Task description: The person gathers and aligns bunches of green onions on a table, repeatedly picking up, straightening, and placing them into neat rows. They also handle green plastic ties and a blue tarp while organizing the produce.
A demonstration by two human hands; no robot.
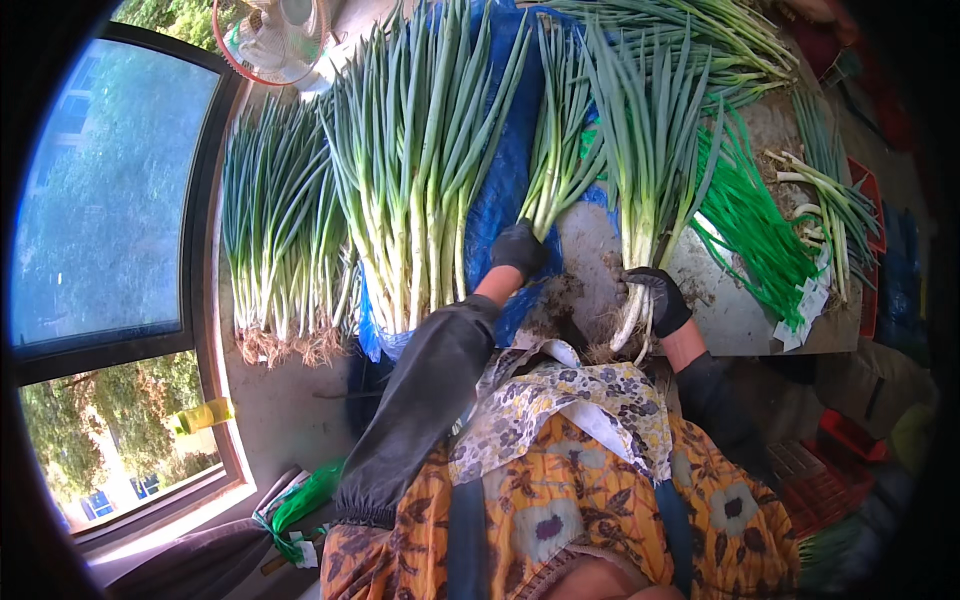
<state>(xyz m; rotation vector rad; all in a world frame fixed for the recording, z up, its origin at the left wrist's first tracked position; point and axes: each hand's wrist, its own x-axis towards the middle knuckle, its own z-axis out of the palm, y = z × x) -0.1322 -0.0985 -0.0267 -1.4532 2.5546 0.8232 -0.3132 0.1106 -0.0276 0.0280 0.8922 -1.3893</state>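
Observation:
Both my hands wear dark gloves. My left hand (pixel 520 249) is closed around the lower stems of a small bunch of green onions (pixel 559 161), whose leaves point away from me on the table. Farther right, my right hand (pixel 656 300) grips the pale stems of a second bunch of green onions (pixel 641 172) just above the roots. Left of my left arm lies a large bunch of cleaned green onions (pixel 412 180) on blue plastic sheeting (pixel 510 150). Its lower end is partly hidden by my sleeve.
Rooted green onions (pixel 281 240) stand by the window (pixel 112 195). Green plastic ties (pixel 757 232) with white tags lie at right, near loose stalks (pixel 829 202). More green onions (pixel 682 37) lie at the back. A fan (pixel 274 37) is at upper left. Soil (pixel 559 300) dirties the table.

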